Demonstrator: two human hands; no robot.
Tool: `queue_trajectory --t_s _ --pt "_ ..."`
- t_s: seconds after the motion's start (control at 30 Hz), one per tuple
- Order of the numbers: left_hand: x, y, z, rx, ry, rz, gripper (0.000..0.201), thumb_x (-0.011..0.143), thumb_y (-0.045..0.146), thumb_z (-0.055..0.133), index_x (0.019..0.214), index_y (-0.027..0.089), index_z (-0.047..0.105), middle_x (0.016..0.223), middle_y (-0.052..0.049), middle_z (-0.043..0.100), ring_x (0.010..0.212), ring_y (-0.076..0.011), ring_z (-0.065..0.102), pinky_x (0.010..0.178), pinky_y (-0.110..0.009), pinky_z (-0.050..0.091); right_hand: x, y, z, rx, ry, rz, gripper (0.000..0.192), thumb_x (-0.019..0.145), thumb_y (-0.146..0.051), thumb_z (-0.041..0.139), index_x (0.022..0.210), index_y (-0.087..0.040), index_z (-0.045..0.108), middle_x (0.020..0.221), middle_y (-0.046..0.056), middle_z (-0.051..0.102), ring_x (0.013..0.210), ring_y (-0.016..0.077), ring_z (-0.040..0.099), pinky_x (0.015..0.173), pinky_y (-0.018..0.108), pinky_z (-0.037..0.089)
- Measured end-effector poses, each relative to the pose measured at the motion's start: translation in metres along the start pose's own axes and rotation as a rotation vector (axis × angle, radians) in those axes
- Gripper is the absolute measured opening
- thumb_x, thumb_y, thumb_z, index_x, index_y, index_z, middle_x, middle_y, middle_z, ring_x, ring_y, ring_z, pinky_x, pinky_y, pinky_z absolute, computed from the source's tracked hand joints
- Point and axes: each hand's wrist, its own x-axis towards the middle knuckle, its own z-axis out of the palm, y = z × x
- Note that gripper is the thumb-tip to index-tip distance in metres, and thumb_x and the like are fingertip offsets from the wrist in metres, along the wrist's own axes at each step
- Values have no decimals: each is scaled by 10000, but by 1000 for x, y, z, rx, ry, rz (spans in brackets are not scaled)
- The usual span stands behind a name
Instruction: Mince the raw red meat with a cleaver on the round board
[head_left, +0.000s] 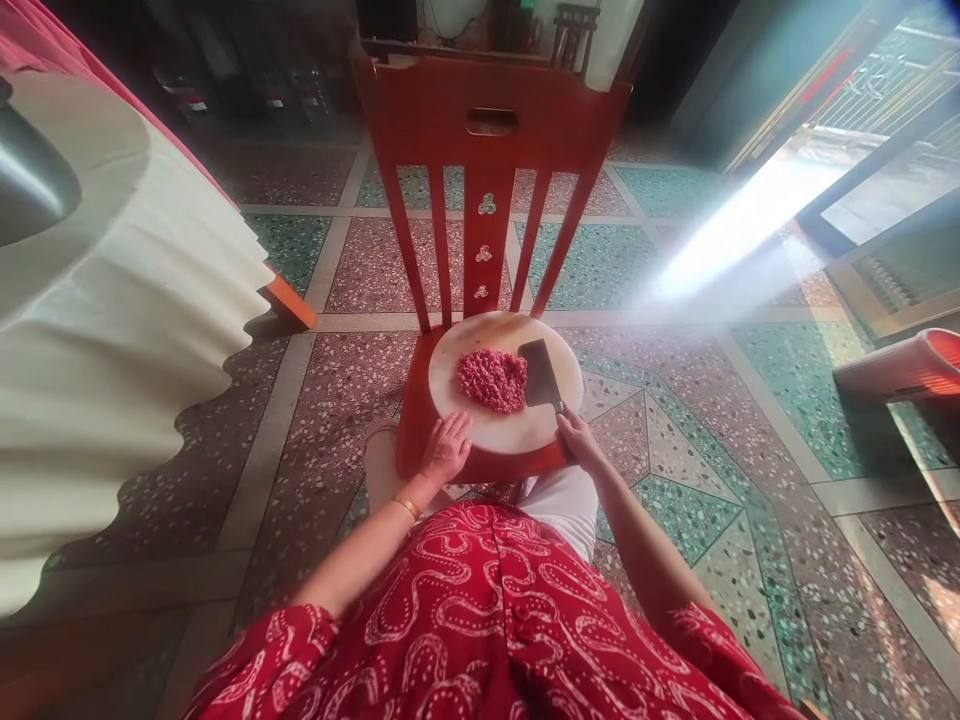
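Note:
A round pale cutting board [517,435] rests on the seat of a red-brown wooden chair [424,405]. Red minced meat [491,380] lies in a flat heap at the middle of the board. My right hand [576,438] is wrapped around the handle of a cleaver [541,375], whose dark wide blade lies over the board against the heap's right side. My left hand [448,447] lies flat on the board's near left rim, fingers stretched out and holding nothing; the meat is just beyond its fingertips.
The chair's slatted back rises behind the board. On the left stands a table with a pale cloth [150,400] and a metal vessel [34,180] on it. A white and red bin-like container [900,365] is at the right, near a bright doorway. The floor is speckled terrazzo.

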Motion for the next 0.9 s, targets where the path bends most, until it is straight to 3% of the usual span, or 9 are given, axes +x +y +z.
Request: queue_trajectory --t_s 0.1,0.2,0.33,0.43,0.5,0.6,0.7,0.8,0.9 --pt "0 1 1 2 0 -9 459 871 236 386 1327 219 436 1384 -60 433 1307 -226 338 1076 -464 249 21 -18 14 -71 -110 -34 603 847 -391 378 1412 -192 304 477 -103 399 350 76 395 368 181 360" --pt "1 2 1 -6 -10 -12 464 864 228 391 1326 223 435 1373 -70 448 1298 -233 349 1064 -480 265 28 -35 16 -325 -100 -174 564 866 -379 390 1407 -230 337 571 -51 535 432 96 488 458 213 430" --pt "2 4 -4 -20 -25 -20 465 862 217 396 1327 208 428 1381 -79 434 1300 -242 340 1061 -474 277 9 -39 8 -795 -79 -509 473 881 -341 433 1354 -337 424 921 23 669 738 155 616 683 252 470" --pt "1 6 -9 -23 -26 -7 446 883 237 377 1324 202 428 1392 -78 420 1309 -243 327 1070 -468 265 -15 -35 2 -1023 -103 -518 481 897 -316 419 1376 -347 386 902 35 665 717 162 623 693 253 463" --pt "1 6 -10 -26 -29 1 448 888 240 365 1330 199 421 1391 -81 420 1307 -241 330 1070 -468 263 -30 -40 -1 -989 -52 -511 481 908 -305 391 1388 -322 371 926 45 665 749 170 630 709 260 468" --pt "1 6 -8 -32 -24 -15 452 876 235 379 1324 201 431 1382 -74 435 1301 -236 343 1072 -471 259 -48 -64 -1 -802 80 -623 507 919 -322 345 1421 -256 320 1086 86 642 897 200 624 771 291 475" --pt "1 6 -6 -32 -5 -28 440 864 226 398 1299 201 462 1376 -65 444 1300 -233 347 1082 -470 246 -55 -89 15 -656 231 -744 560 925 -324 307 1458 -177 217 1237 139 562 1061 226 568 844 325 460" --pt "-1 8 -9 -37 2 -8 427 856 206 402 1274 197 489 1368 -67 453 1298 -235 351 1087 -467 242 -49 -90 39 -686 243 -650 564 923 -286 299 1459 -139 203 1203 169 579 1024 236 591 823 335 467" --pt "-3 10 -13 -47 3 5 420 856 195 396 1263 198 499 1349 -71 474 1286 -235 369 1087 -463 250 -39 -78 52 -873 19 -404 542 909 -270 346 1437 -167 283 955 136 682 788 234 654 696 323 484"
